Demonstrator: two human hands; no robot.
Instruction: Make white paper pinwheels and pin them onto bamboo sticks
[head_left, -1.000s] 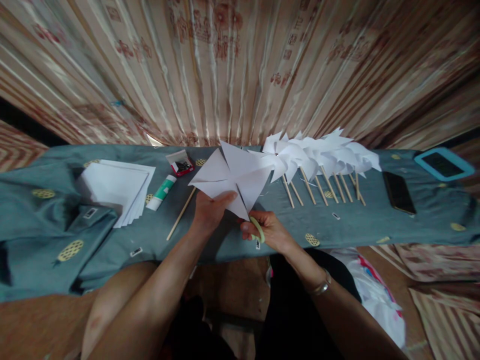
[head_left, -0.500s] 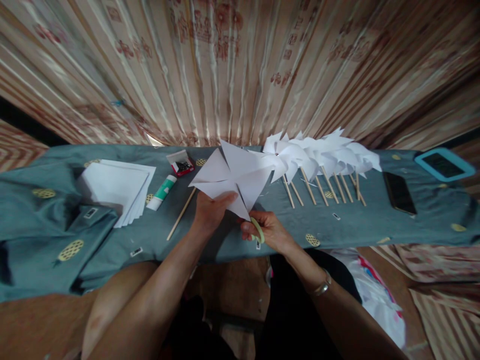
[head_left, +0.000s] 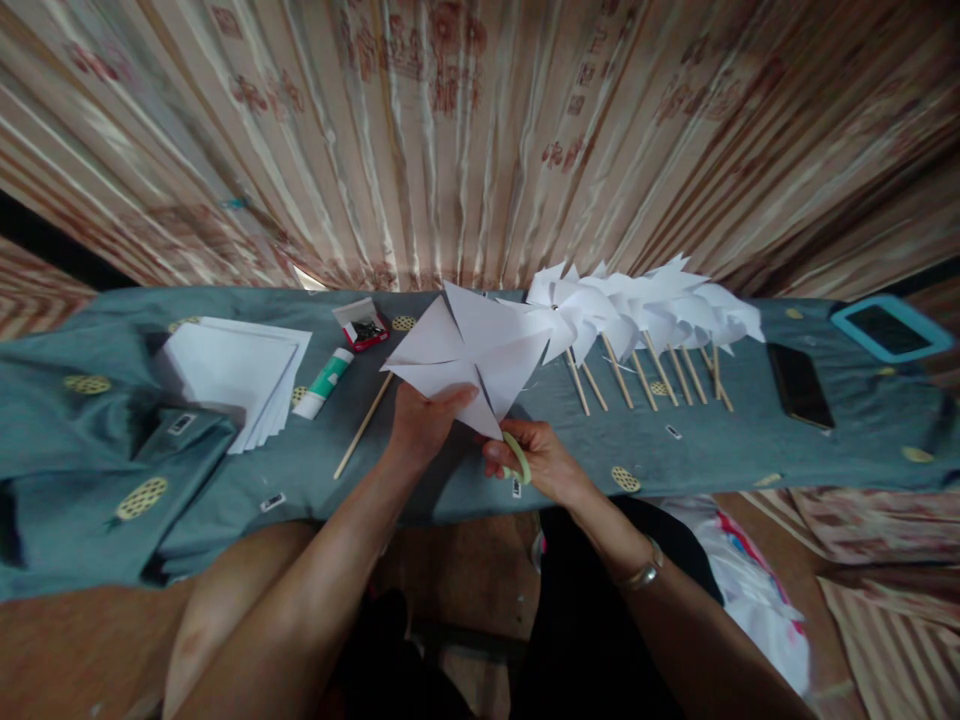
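Note:
My left hand (head_left: 424, 420) grips a white paper sheet (head_left: 495, 340), thumb on top and fingers underneath. Slits run from the sheet's corners toward its middle. Closed around the pale green handle of a pair of scissors (head_left: 519, 460) is my right hand (head_left: 540, 458), close to the sheet's lower corner. The scissor blades are hidden by the paper. A thin wooden stick (head_left: 364, 425) lies just left of my left hand. To the right, several white paper pinwheels (head_left: 622, 305) on wooden sticks lie in an overlapping row.
A grey-green cloth (head_left: 450, 500) covers the table. On the left are a stack of white paper (head_left: 232, 370), a glue stick (head_left: 324, 385) and a small red box (head_left: 361, 325) of dark pieces. A phone (head_left: 799, 386) and a blue-framed tablet (head_left: 891, 328) lie right. A curtain (head_left: 480, 150) hangs behind.
The paper sheet and my left hand have shifted very slightly to the right. My right hand and the scissors are almost where they were.

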